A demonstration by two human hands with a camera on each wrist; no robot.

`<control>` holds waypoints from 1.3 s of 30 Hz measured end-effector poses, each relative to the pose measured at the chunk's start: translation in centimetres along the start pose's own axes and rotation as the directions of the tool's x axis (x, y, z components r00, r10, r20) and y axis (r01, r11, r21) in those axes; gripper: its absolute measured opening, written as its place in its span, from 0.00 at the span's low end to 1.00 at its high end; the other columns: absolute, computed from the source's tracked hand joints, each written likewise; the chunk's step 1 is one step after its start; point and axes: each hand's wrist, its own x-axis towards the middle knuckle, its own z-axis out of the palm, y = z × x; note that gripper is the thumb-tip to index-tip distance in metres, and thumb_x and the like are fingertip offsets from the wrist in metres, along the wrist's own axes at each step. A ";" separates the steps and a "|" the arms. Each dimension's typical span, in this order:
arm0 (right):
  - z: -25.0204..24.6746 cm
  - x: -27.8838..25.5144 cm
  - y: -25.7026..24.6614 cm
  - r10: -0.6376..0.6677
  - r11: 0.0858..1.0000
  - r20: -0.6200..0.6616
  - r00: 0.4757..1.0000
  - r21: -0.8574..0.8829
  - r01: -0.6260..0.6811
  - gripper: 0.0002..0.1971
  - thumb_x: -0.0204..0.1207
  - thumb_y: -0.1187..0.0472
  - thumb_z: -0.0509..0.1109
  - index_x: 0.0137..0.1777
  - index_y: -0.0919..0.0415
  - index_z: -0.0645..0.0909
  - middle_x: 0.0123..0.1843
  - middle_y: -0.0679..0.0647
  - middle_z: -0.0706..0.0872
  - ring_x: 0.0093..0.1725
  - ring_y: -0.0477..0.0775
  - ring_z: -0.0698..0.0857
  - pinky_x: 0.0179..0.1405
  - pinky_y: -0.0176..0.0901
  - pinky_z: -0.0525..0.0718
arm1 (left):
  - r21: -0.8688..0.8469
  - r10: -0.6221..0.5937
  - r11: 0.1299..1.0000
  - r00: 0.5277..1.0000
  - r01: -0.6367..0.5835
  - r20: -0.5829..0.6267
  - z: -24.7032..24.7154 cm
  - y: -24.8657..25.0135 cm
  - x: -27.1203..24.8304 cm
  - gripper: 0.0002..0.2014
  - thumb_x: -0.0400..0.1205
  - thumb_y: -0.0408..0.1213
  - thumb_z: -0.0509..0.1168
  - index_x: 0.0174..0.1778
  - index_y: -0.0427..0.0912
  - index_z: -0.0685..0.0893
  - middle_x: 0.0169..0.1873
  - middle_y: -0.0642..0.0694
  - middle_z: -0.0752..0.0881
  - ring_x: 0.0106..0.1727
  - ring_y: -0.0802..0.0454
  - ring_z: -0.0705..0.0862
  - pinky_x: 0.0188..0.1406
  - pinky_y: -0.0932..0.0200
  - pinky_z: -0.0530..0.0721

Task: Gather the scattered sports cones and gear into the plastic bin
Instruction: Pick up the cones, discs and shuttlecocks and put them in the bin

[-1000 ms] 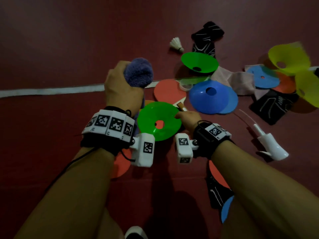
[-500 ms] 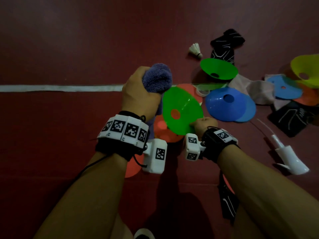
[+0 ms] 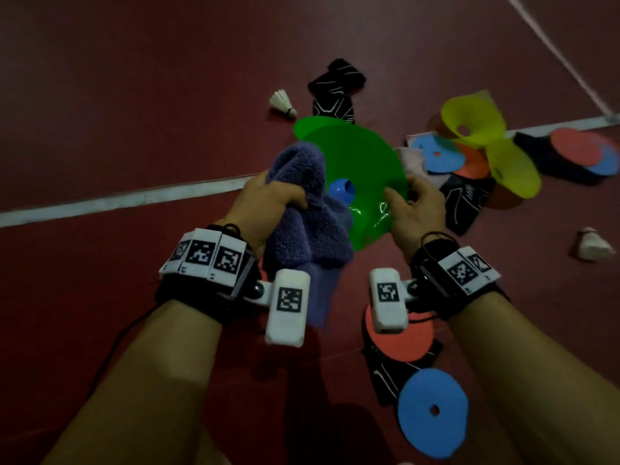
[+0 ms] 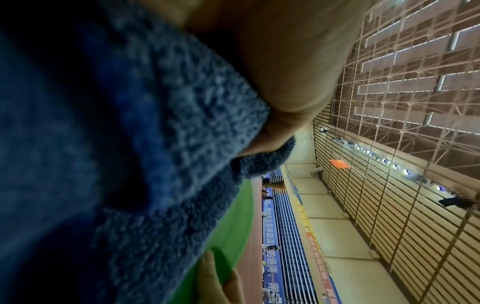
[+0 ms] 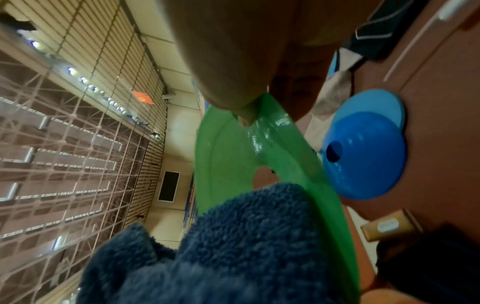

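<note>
Gripping the green cone [image 3: 362,169] by its rim, my right hand [image 3: 417,209] has thumb on top and fingers [image 3: 394,196] curled under, holding it above the floor [image 3: 134,95]. It is tipped on edge, open side facing me, its centre hole pointing away toward the blue cone [image 5: 363,148] beyond. Just left of the green cone, my left hand [image 3: 265,203] clenches a purple towel [image 3: 308,223], which overlaps the cone's rim.

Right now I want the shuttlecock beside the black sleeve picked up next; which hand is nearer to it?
Left. The left hand, gripping the towel, sits below the shuttlecock. The right hand, holding the green cone, is farther off to the right.
</note>
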 end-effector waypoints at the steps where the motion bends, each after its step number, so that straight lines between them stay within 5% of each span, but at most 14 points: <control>1: -0.7 0.0 0.2 -0.019 1.000 -0.005 1.000 -0.024 0.019 0.07 0.77 0.66 0.70 0.54 0.61 0.84 0.47 0.54 0.88 0.47 0.53 0.87 0.50 0.47 0.87 | 0.007 -0.016 1.000 1.000 0.016 -0.002 0.4 -0.1 0.1 0.22 0.60 0.35 0.69 0.51 0.48 0.85 0.53 0.34 0.87 0.53 0.32 0.86 0.55 0.28 0.84; 7: -3.0 -0.2 -0.5 -0.007 0.996 0.079 0.997 0.090 0.000 0.05 0.79 0.69 0.70 0.53 0.66 0.82 0.47 0.61 0.88 0.38 0.43 0.86 0.38 0.37 0.87 | 0.035 -0.108 0.994 0.990 0.106 0.086 2.9 1.2 0.0 0.19 0.59 0.34 0.69 0.46 0.36 0.86 0.45 0.32 0.85 0.54 0.25 0.84 0.54 0.23 0.81; 11: -4.7 0.0 -2.4 0.056 0.973 0.106 0.993 0.219 -0.078 0.17 0.81 0.57 0.69 0.51 0.75 0.83 0.46 0.69 0.88 0.43 0.62 0.89 0.40 0.59 0.89 | 0.100 0.011 0.995 0.998 -0.005 -0.054 4.3 2.4 -0.1 0.13 0.58 0.36 0.72 0.39 0.43 0.86 0.43 0.35 0.87 0.51 0.30 0.86 0.50 0.28 0.84; 13: -5.5 0.2 -2.8 0.160 0.932 0.165 0.973 0.300 -0.204 0.26 0.82 0.46 0.65 0.46 0.76 0.81 0.38 0.66 0.86 0.34 0.61 0.84 0.29 0.50 0.84 | 0.087 0.053 0.995 0.991 -0.043 -0.126 4.5 2.4 0.0 0.09 0.63 0.34 0.71 0.39 0.46 0.85 0.41 0.38 0.86 0.51 0.31 0.86 0.50 0.30 0.85; 15: -6.1 0.8 -2.4 0.278 0.889 0.182 0.943 0.322 -0.324 0.26 0.85 0.43 0.58 0.40 0.66 0.80 0.33 0.58 0.85 0.26 0.54 0.79 0.26 0.42 0.76 | 0.117 0.087 0.991 0.976 -0.065 -0.201 4.8 1.9 0.3 0.09 0.67 0.33 0.70 0.40 0.48 0.84 0.40 0.41 0.85 0.49 0.33 0.85 0.49 0.33 0.85; 18: -6.6 1.4 -1.9 0.422 0.827 0.155 0.893 0.337 -0.450 0.20 0.84 0.46 0.61 0.40 0.62 0.80 0.35 0.57 0.85 0.27 0.53 0.80 0.30 0.42 0.75 | 0.213 0.165 0.970 0.960 -0.116 -0.227 5.5 1.6 0.2 0.09 0.73 0.29 0.70 0.45 0.44 0.81 0.38 0.44 0.82 0.45 0.37 0.84 0.42 0.44 0.83; 23: -8.6 -2.6 -5.3 0.660 0.591 0.210 0.722 0.448 -0.671 0.19 0.77 0.44 0.66 0.47 0.61 0.83 0.46 0.54 0.88 0.47 0.57 0.86 0.47 0.48 0.82 | 0.255 -0.054 0.962 0.983 0.098 -0.177 6.6 4.3 -5.5 0.06 0.74 0.26 0.68 0.39 0.39 0.78 0.31 0.43 0.78 0.35 0.43 0.77 0.34 0.53 0.72; 25: -10.7 -4.9 -8.5 0.677 0.565 0.273 0.684 0.403 -0.720 0.25 0.68 0.38 0.72 0.51 0.59 0.88 0.50 0.53 0.90 0.53 0.59 0.89 0.53 0.53 0.86 | 0.285 -0.153 0.943 0.983 0.175 -0.097 6.8 8.1 -9.3 0.03 0.75 0.26 0.67 0.41 0.33 0.80 0.34 0.38 0.79 0.36 0.45 0.77 0.35 0.51 0.74; 27: -13.4 -6.8 -12.0 0.646 0.594 0.307 0.699 0.373 -0.713 0.29 0.56 0.33 0.78 0.50 0.54 0.91 0.51 0.55 0.92 0.54 0.60 0.90 0.61 0.62 0.85 | 0.335 -0.201 0.917 0.977 0.215 -0.076 6.9 12.9 -13.4 0.03 0.75 0.25 0.68 0.37 0.33 0.79 0.30 0.40 0.77 0.32 0.47 0.76 0.30 0.57 0.73; 30: -19.9 -9.7 -21.8 0.681 0.608 0.229 0.696 0.353 -0.711 0.21 0.71 0.40 0.74 0.41 0.62 0.89 0.44 0.59 0.91 0.50 0.62 0.88 0.60 0.64 0.84 | 0.360 -0.264 0.897 0.964 0.256 -0.028 7.6 21.4 -19.6 0.06 0.73 0.25 0.68 0.34 0.33 0.77 0.30 0.39 0.74 0.31 0.46 0.74 0.29 0.54 0.70; 32: -24.3 -11.3 -28.2 0.679 0.615 0.238 0.694 0.331 -0.716 0.21 0.77 0.42 0.70 0.52 0.61 0.89 0.50 0.61 0.91 0.53 0.64 0.89 0.61 0.63 0.85 | 0.329 -0.303 0.900 0.953 0.287 -0.001 8.4 27.1 -23.5 0.07 0.72 0.26 0.68 0.43 0.28 0.81 0.36 0.32 0.78 0.38 0.39 0.79 0.35 0.45 0.75; 34: -29.0 -12.6 -34.0 0.646 0.679 0.188 0.740 0.301 -0.670 0.26 0.77 0.42 0.69 0.56 0.67 0.87 0.53 0.64 0.90 0.53 0.63 0.88 0.58 0.60 0.85 | 0.306 -0.339 0.898 0.940 0.316 0.024 10.2 33.3 -27.3 0.12 0.69 0.31 0.70 0.47 0.32 0.83 0.43 0.28 0.82 0.45 0.31 0.83 0.41 0.36 0.81; 37: -35.4 -14.1 -41.5 0.620 0.751 0.071 0.781 0.232 -0.618 0.29 0.83 0.42 0.61 0.40 0.70 0.85 0.41 0.66 0.88 0.43 0.65 0.85 0.46 0.53 0.80 | 0.327 -0.359 0.894 0.927 0.307 0.112 12.9 40.1 -31.6 0.17 0.59 0.40 0.72 0.42 0.43 0.82 0.48 0.28 0.84 0.49 0.30 0.84 0.48 0.32 0.85; 39: -39.7 -15.8 -45.8 0.556 0.818 -0.031 0.831 0.199 -0.540 0.28 0.84 0.43 0.61 0.43 0.71 0.85 0.45 0.68 0.86 0.49 0.66 0.83 0.51 0.53 0.78 | 0.333 -0.352 0.900 0.920 0.282 0.172 14.7 43.3 -34.1 0.24 0.51 0.42 0.71 0.44 0.45 0.82 0.52 0.28 0.84 0.52 0.27 0.84 0.50 0.26 0.84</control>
